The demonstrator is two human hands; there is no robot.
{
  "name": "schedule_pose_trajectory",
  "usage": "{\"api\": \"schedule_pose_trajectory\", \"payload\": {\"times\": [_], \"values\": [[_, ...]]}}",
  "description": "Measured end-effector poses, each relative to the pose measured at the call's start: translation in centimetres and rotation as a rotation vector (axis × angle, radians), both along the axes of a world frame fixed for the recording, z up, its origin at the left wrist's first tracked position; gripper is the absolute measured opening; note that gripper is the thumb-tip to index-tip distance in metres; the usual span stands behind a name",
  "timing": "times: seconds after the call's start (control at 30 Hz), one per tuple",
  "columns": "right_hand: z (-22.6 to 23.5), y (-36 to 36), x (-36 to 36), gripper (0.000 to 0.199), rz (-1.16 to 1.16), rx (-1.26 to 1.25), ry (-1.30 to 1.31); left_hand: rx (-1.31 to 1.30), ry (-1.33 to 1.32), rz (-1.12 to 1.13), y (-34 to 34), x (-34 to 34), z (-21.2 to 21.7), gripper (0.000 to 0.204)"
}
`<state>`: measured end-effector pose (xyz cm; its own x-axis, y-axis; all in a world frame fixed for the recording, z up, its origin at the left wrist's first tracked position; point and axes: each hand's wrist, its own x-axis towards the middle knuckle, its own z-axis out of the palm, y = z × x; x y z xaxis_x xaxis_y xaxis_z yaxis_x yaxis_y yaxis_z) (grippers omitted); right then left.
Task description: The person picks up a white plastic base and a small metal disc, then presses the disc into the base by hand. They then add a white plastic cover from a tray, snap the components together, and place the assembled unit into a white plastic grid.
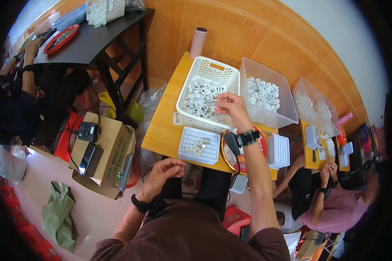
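My right hand [231,106] is over the right side of a white perforated basket [222,74], its fingers bent together beside a heap of small white ring-shaped plastic parts [201,95]. Whatever sits at those fingertips blends with the white parts. Low in front of the yellow table, my left hand [166,171] has its thumb and fingers pinched together; anything between them is too small to make out. Nearest to it is a white plastic tray [187,151] with round wells and several small silvery discs [201,146]. Partly behind my right forearm lies a red-rimmed round tray [263,145].
A clear bin [287,104] of white parts adjoins the basket. Stacked white trays [278,150] stand at the table's right, a pink bottle [198,41] at its back. A cardboard box [104,152] is on the left. Other people work at both sides.
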<state>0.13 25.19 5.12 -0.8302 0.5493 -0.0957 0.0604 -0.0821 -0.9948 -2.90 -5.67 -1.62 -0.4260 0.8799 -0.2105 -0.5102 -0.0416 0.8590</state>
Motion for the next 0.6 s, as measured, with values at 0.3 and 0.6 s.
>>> {"api": "schedule_pose_trajectory", "payload": {"times": [0.3,0.6], "values": [[2.0,-9.7,6.9,0.018,0.215,-0.156,0.084,0.156,0.165,0.177,4.3,0.0,4.9,0.026],[-1.0,-13.5,9.3,0.021,-0.041,-0.14,0.256,0.14,-0.021,0.013,5.2,1.0,4.1,0.027]]}}
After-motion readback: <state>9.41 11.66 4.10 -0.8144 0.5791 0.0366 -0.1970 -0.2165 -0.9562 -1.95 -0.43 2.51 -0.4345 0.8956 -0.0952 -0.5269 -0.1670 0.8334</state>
